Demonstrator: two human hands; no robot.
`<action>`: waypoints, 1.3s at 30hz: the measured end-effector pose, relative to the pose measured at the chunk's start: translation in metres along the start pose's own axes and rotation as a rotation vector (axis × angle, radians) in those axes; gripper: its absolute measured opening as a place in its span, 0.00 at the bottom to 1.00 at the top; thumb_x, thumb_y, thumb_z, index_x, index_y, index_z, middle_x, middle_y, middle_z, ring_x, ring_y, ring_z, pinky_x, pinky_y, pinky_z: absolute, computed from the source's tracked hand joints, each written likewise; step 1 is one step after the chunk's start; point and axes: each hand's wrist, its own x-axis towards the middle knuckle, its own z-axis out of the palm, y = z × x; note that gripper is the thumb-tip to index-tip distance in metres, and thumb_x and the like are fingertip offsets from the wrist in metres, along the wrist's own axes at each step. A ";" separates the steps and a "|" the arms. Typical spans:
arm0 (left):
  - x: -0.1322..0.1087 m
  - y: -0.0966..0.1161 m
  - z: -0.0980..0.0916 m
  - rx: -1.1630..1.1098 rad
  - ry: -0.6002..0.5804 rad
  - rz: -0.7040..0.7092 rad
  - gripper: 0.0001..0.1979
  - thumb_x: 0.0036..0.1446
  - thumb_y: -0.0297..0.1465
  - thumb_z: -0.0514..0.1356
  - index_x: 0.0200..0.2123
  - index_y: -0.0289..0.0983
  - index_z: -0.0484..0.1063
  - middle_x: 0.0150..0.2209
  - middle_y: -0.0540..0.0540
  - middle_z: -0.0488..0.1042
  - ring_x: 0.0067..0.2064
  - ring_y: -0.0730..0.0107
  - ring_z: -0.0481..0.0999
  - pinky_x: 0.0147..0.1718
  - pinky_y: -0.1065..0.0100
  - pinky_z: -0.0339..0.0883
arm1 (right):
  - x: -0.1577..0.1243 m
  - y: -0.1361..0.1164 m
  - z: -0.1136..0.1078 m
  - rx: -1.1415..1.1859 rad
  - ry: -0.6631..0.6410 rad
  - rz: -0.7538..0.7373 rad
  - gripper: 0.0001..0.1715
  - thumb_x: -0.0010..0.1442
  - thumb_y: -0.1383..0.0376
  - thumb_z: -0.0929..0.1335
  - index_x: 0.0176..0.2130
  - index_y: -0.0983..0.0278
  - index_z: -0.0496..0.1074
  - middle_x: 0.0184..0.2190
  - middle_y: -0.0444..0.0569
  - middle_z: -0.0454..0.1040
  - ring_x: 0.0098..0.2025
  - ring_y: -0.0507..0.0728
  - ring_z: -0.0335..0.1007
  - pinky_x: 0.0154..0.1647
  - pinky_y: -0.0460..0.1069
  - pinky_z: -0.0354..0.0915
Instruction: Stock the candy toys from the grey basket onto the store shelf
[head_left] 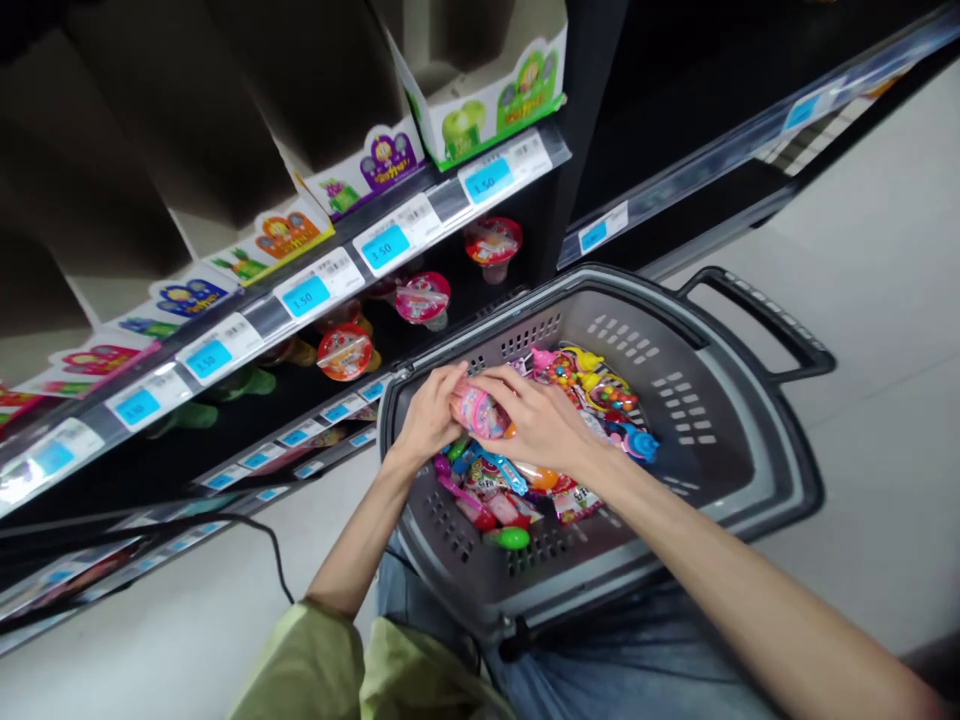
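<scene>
One small pink packet (pixel 481 411) — candy, perhaps.

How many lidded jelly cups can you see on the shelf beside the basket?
3: the right cup, the middle cup, the left cup, below the price tags. More may sit hidden behind them.

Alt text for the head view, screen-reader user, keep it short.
The left hand and right hand together hold a pink candy pack over a grey shopping basket full of colourful sweets. Beside it, a shop shelf carries jelly cups and blue price tags.
</scene>
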 end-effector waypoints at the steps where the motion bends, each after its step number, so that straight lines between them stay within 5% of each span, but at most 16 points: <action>1: 0.003 0.001 0.001 0.004 -0.012 0.009 0.44 0.54 0.24 0.60 0.71 0.40 0.46 0.56 0.37 0.68 0.55 0.55 0.74 0.49 0.58 0.74 | -0.001 0.003 -0.001 0.000 -0.003 0.010 0.37 0.56 0.61 0.74 0.62 0.58 0.67 0.56 0.54 0.73 0.41 0.63 0.77 0.36 0.56 0.76; 9: 0.009 -0.004 0.029 -0.072 -0.111 0.089 0.38 0.57 0.26 0.60 0.69 0.41 0.53 0.56 0.39 0.69 0.56 0.57 0.73 0.54 0.56 0.72 | -0.025 0.031 -0.001 -0.009 -0.022 -0.011 0.35 0.61 0.62 0.71 0.65 0.63 0.65 0.57 0.57 0.72 0.51 0.64 0.76 0.48 0.58 0.77; 13: -0.001 0.023 0.011 -0.248 -0.157 -0.015 0.35 0.59 0.26 0.59 0.69 0.41 0.56 0.61 0.37 0.67 0.63 0.55 0.69 0.60 0.53 0.68 | -0.036 0.013 -0.001 0.095 -0.018 0.122 0.39 0.58 0.61 0.73 0.66 0.62 0.63 0.58 0.57 0.72 0.57 0.65 0.72 0.57 0.60 0.73; 16: -0.010 0.061 -0.037 -0.340 -0.190 -0.161 0.35 0.58 0.23 0.57 0.69 0.42 0.58 0.63 0.39 0.66 0.65 0.57 0.67 0.64 0.53 0.65 | -0.046 -0.043 -0.005 0.204 0.112 0.290 0.45 0.54 0.60 0.75 0.66 0.62 0.61 0.58 0.58 0.73 0.59 0.65 0.71 0.60 0.61 0.70; 20: -0.038 0.121 -0.118 -0.442 -0.319 -0.246 0.37 0.53 0.18 0.56 0.66 0.44 0.64 0.63 0.42 0.68 0.64 0.59 0.68 0.64 0.54 0.66 | -0.070 -0.162 -0.025 0.224 0.323 0.614 0.42 0.56 0.61 0.74 0.65 0.66 0.62 0.56 0.62 0.74 0.59 0.65 0.72 0.61 0.62 0.70; 23: -0.069 0.174 -0.176 -0.550 -0.408 -0.325 0.38 0.51 0.17 0.55 0.65 0.45 0.65 0.66 0.44 0.67 0.65 0.61 0.68 0.65 0.56 0.65 | -0.093 -0.253 -0.058 0.262 0.304 0.824 0.39 0.57 0.59 0.74 0.64 0.66 0.65 0.56 0.62 0.75 0.57 0.66 0.74 0.58 0.62 0.72; 27: -0.097 0.248 -0.256 -0.667 -0.448 -0.513 0.43 0.45 0.17 0.54 0.65 0.46 0.66 0.67 0.46 0.66 0.66 0.61 0.67 0.66 0.55 0.63 | -0.109 -0.343 -0.122 0.411 0.206 0.865 0.40 0.56 0.59 0.75 0.64 0.64 0.65 0.59 0.61 0.74 0.59 0.66 0.73 0.60 0.62 0.71; 32: -0.086 0.306 -0.362 -0.693 -0.476 -0.626 0.44 0.44 0.21 0.57 0.66 0.50 0.63 0.67 0.47 0.66 0.66 0.59 0.67 0.67 0.58 0.61 | -0.082 -0.408 -0.200 0.487 0.190 0.780 0.45 0.48 0.60 0.79 0.62 0.59 0.68 0.56 0.58 0.77 0.55 0.69 0.77 0.57 0.62 0.74; 36: -0.067 0.317 -0.438 -0.644 -0.406 -0.554 0.38 0.53 0.27 0.59 0.68 0.47 0.61 0.67 0.45 0.65 0.66 0.56 0.67 0.67 0.55 0.60 | -0.034 -0.448 -0.245 0.523 0.155 0.690 0.49 0.47 0.61 0.80 0.64 0.61 0.65 0.53 0.56 0.79 0.54 0.65 0.78 0.56 0.58 0.75; 39: -0.065 0.317 -0.475 -0.604 -0.323 -0.564 0.36 0.56 0.29 0.58 0.69 0.45 0.60 0.69 0.44 0.64 0.68 0.55 0.65 0.68 0.54 0.58 | -0.001 -0.474 -0.261 0.555 0.173 0.637 0.52 0.46 0.65 0.79 0.66 0.59 0.62 0.53 0.54 0.79 0.54 0.64 0.78 0.56 0.57 0.74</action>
